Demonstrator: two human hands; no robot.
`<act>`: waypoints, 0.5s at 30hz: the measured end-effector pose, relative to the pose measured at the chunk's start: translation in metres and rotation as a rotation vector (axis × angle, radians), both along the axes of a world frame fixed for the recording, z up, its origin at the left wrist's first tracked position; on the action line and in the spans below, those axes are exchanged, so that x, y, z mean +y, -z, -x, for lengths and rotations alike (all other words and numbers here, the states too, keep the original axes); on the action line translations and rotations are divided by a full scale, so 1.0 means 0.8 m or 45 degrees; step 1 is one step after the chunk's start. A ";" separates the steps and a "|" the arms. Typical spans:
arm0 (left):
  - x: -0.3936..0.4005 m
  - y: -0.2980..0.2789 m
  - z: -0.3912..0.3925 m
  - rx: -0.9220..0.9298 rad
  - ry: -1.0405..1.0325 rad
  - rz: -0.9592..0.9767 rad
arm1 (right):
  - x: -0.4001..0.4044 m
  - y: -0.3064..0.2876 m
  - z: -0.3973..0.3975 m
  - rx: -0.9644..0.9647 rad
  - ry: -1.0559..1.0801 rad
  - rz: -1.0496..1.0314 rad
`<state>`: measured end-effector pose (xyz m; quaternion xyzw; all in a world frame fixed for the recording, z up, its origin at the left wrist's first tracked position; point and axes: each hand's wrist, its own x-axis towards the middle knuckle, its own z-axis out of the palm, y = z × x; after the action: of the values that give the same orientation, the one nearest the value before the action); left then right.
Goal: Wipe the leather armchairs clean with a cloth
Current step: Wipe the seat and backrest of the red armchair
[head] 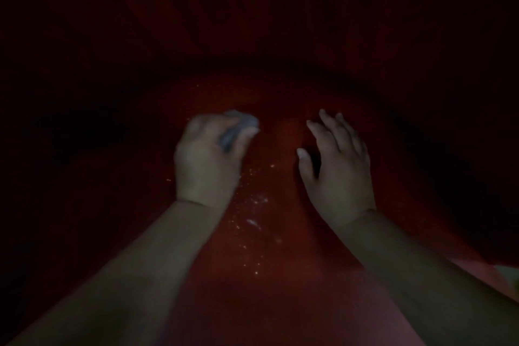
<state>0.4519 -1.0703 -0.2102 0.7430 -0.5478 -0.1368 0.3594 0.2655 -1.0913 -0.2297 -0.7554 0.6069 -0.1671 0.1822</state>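
Note:
The scene is very dark. A red leather armchair seat [280,109] fills the middle of the view, with its backrest [252,22] rising behind in shadow. My left hand [209,160] presses down on the seat, fingers closed around a small bunched grey cloth [238,123] that pokes out between thumb and fingers. My right hand [337,166] rests flat on the seat to the right, fingers spread, holding nothing. White specks and crumbs [252,205] lie scattered on the leather between my two forearms.
Dark armrests or sides of the chair close in at left [70,149] and right [449,149], barely visible. A pale patch [508,275] shows at the lower right edge; I cannot tell what it is.

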 end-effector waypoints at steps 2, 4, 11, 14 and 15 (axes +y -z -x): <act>0.010 0.003 0.021 0.027 0.081 -0.053 | 0.001 0.002 -0.004 -0.007 0.026 0.022; 0.017 0.010 0.016 -0.007 0.094 -0.059 | 0.002 0.003 -0.004 -0.011 0.026 0.036; -0.007 0.009 -0.054 0.035 -0.258 -0.088 | 0.004 0.012 -0.004 0.029 0.038 0.087; 0.000 0.012 -0.024 -0.102 -0.077 -0.101 | 0.005 0.013 -0.005 0.043 0.044 0.089; 0.009 0.013 -0.011 -0.123 0.028 -0.096 | 0.005 0.013 -0.006 0.048 0.043 0.092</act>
<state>0.4609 -1.0629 -0.2206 0.7555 -0.5673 -0.1252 0.3028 0.2700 -1.0876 -0.2404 -0.7542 0.6164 -0.1775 0.1406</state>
